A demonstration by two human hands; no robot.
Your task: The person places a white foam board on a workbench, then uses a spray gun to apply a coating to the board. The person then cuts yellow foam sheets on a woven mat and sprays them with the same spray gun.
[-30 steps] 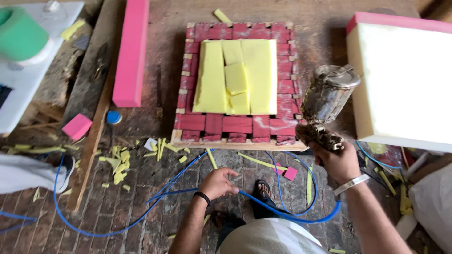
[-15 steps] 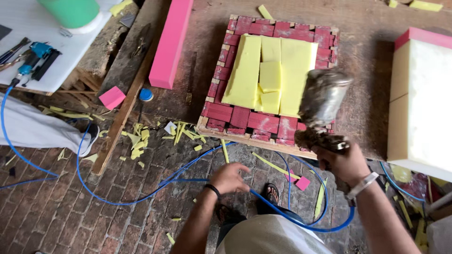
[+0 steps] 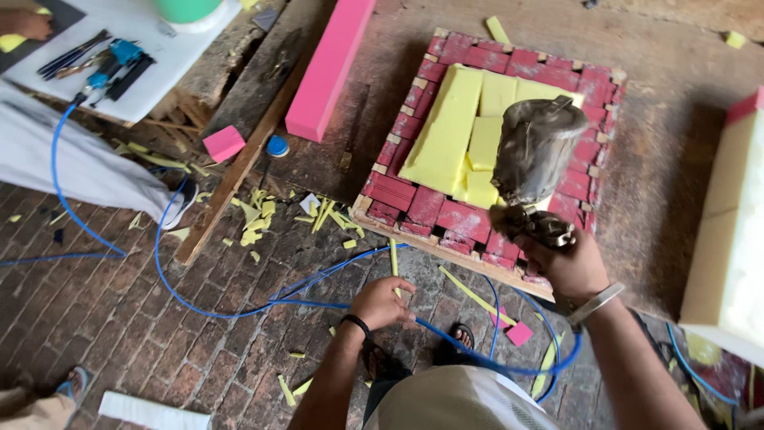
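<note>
Yellow foam pieces lie on the red block board, and your right hand is closed around the grimy spray gun, held just above them. Keep the cup upright and the nozzle square to the foam, and sweep evenly. Your left hand curls loosely on the blue hose; keep the slack clear. Since half a second ago the gun sits further over the foam, and the view has shifted.
</note>
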